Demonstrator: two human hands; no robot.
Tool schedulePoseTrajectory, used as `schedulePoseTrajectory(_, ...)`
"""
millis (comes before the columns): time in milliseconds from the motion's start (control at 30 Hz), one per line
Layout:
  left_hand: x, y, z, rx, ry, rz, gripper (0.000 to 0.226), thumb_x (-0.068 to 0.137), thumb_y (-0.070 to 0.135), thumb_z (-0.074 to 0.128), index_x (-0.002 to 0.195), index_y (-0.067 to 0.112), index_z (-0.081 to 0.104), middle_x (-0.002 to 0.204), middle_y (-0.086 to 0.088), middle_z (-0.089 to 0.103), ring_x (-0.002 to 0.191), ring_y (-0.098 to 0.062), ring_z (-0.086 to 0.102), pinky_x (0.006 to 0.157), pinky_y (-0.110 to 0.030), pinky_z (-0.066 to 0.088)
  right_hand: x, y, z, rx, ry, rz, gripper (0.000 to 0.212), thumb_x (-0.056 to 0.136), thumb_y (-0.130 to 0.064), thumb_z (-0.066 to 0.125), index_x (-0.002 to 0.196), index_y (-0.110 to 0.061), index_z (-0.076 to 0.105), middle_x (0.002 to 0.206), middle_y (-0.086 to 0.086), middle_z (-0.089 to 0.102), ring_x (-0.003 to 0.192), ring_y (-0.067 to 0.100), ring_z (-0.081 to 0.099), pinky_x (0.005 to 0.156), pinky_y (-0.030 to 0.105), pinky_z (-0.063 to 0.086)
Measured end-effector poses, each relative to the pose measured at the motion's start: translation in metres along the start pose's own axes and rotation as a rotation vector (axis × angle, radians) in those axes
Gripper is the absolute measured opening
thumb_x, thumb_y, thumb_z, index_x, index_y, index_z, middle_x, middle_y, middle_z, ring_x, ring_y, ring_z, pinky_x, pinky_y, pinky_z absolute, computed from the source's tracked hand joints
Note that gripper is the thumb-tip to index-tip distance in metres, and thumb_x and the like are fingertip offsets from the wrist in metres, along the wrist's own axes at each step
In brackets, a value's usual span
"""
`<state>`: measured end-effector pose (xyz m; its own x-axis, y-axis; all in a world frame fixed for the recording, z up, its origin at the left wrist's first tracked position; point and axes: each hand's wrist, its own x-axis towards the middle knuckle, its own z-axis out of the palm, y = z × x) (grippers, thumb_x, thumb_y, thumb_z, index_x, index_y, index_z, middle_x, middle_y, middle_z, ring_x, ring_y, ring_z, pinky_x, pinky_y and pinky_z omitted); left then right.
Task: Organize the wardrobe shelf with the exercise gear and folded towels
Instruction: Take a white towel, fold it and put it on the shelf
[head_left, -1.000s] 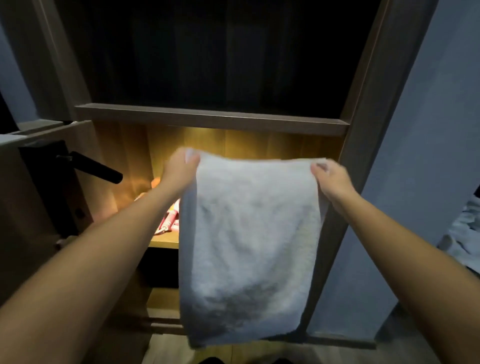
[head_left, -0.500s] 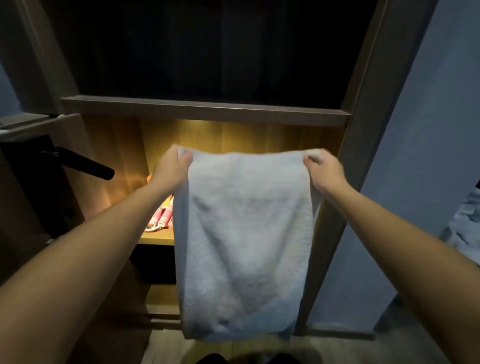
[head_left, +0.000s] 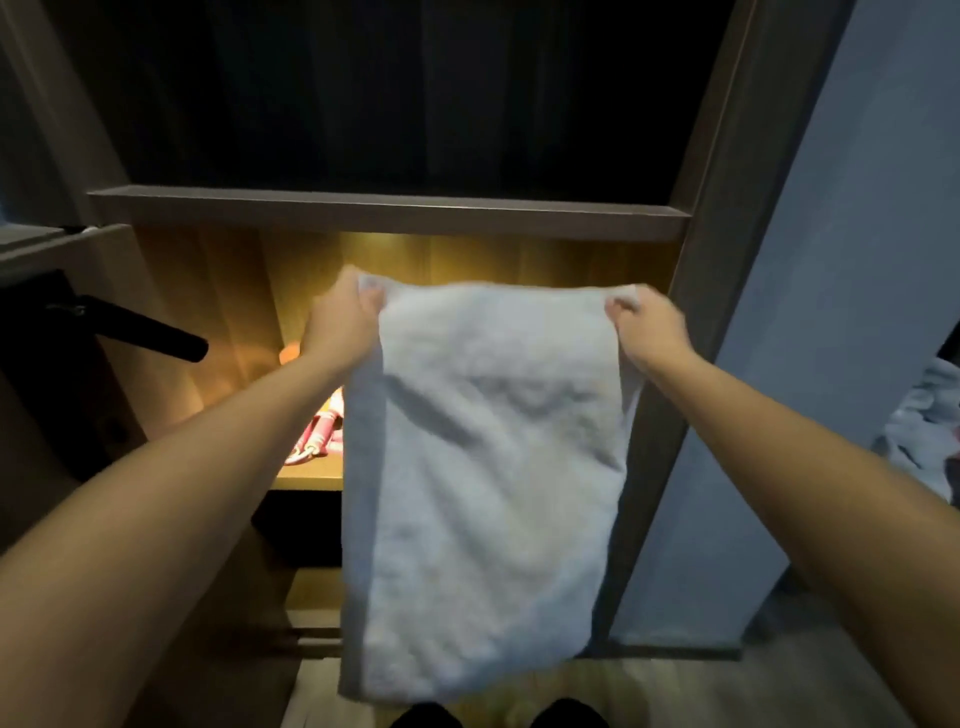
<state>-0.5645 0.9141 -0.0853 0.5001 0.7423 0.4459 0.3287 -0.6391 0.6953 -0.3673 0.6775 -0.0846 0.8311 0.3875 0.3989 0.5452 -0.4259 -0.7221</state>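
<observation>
Both bare forearms stretch forward and slightly inward, hands level and well apart. The left hand (head_left: 340, 325) pinches one top corner of the towel (head_left: 483, 467) with curled fingers. The right hand (head_left: 649, 327) pinches the other corner likewise.

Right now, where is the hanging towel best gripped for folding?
By its two top corners, one hand from each side, as the left hand and right hand pinch it now. The towel hangs flat and long from that edge, so this grip likely keeps it spread.
</observation>
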Motion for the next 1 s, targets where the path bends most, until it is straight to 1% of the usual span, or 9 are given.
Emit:
schedulePoseTrajectory(67, 0.007, 0.013, -0.011, -0.145, 0.151, 0.028, 0.025, 0.104, 0.03, 0.041, 0.114, 0.009, 0.051, 0.102, -0.004, 0.055, 0.087, -0.016, 0.051, 0.058, -0.021, 0.034, 0.004, -0.01, -0.008, 0.18, 0.102, -0.087, 0.02, 0.101, -0.03, 0.048, 0.085, -0.018, 0.052, 0.086, 0.0, 0.054, 0.075, 0.011, 0.048, 0.063, 0.014, 0.04)
schedulePoseTrajectory(100, 0.011, 0.015, -0.014, -0.08, 0.022, 0.016, 0.025, 0.103, 0.028, 0.043, 0.114, 0.007, 0.053, 0.103, -0.007, 0.056, 0.087, -0.017, 0.05, 0.06, -0.023, 0.036, 0.004, -0.009, -0.009, 0.1, 0.015, -0.073, 0.021, 0.101, -0.028, 0.05, 0.082, -0.019, 0.05, 0.084, -0.002, 0.052, 0.074, 0.012, 0.048, 0.06, 0.014, 0.039)
schedulePoseTrajectory(200, 0.004, -0.005, -0.01, 0.366, -0.706, -0.198, 0.023, 0.098, 0.023, 0.053, 0.108, 0.003, 0.06, 0.106, -0.018, 0.064, 0.085, -0.028, 0.06, 0.068, -0.033, 0.048, -0.004, 0.012, 0.007, -0.426, -0.559, 0.244, 0.025, 0.096, -0.038, 0.056, 0.094, -0.013, 0.061, 0.094, 0.004, 0.059, 0.083, 0.019, 0.057, 0.074, 0.027, 0.046)
schedulePoseTrajectory(233, 0.002, -0.015, -0.007, 0.372, -0.74, -0.218, 0.026, 0.098, 0.025, 0.053, 0.11, 0.004, 0.059, 0.107, -0.017, 0.064, 0.087, -0.029, 0.061, 0.068, -0.033, 0.049, -0.008, 0.018, 0.011, -0.421, -0.59, 0.298, 0.033, 0.095, -0.044, 0.056, 0.104, -0.012, 0.063, 0.101, 0.006, 0.061, 0.088, 0.021, 0.059, 0.079, 0.032, 0.048)
schedulePoseTrajectory(300, -0.002, -0.024, -0.003, 0.161, -0.532, -0.231, 0.031, 0.1, 0.026, 0.048, 0.118, 0.003, 0.057, 0.11, -0.016, 0.061, 0.092, -0.03, 0.059, 0.064, -0.031, 0.047, -0.011, 0.021, 0.012, -0.205, -0.438, 0.33, 0.044, 0.096, -0.046, 0.053, 0.121, -0.01, 0.06, 0.112, 0.007, 0.06, 0.095, 0.024, 0.058, 0.079, 0.034, 0.047)
schedulePoseTrajectory(433, 0.0, -0.014, -0.011, -0.012, -0.215, -0.167, 0.038, 0.102, 0.034, 0.041, 0.126, 0.008, 0.056, 0.117, -0.012, 0.059, 0.101, -0.027, 0.057, 0.071, -0.032, 0.047, -0.01, 0.009, -0.001, 0.045, -0.223, 0.181, 0.037, 0.102, -0.039, 0.044, 0.128, -0.018, 0.058, 0.125, 0.004, 0.058, 0.101, 0.02, 0.054, 0.079, 0.03, 0.045)
schedulePoseTrajectory(567, -0.008, 0.002, -0.03, -0.11, -0.193, -0.161, 0.036, 0.102, 0.038, 0.042, 0.121, 0.012, 0.06, 0.112, -0.002, 0.057, 0.097, -0.019, 0.055, 0.068, -0.024, 0.046, -0.017, -0.004, -0.019, 0.129, -0.131, 0.063, 0.036, 0.102, -0.039, 0.042, 0.132, -0.021, 0.054, 0.132, 0.002, 0.054, 0.105, 0.013, 0.048, 0.082, 0.023, 0.044)
schedulePoseTrajectory(833, -0.071, 0.027, -0.082, -0.325, -0.178, -0.003, 0.027, 0.103, 0.033, 0.041, 0.122, 0.02, 0.054, 0.106, 0.009, 0.057, 0.095, -0.011, 0.057, 0.068, -0.023, 0.049, -0.076, -0.023, -0.068, 0.319, -0.067, 0.015, 0.031, 0.1, -0.038, 0.047, 0.123, -0.02, 0.058, 0.125, 0.004, 0.06, 0.113, 0.021, 0.057, 0.099, 0.041, 0.049)
schedulePoseTrajectory(1000, -0.135, 0.038, -0.127, -0.475, -0.228, -0.002, 0.022, 0.103, 0.034, 0.041, 0.1, 0.025, 0.061, 0.103, 0.002, 0.062, 0.093, -0.015, 0.062, 0.071, -0.025, 0.05, -0.138, -0.047, -0.112, 0.528, -0.174, 0.068, 0.017, 0.1, -0.035, 0.05, 0.105, -0.021, 0.059, 0.107, 0.002, 0.064, 0.098, 0.018, 0.063, 0.078, 0.029, 0.054)
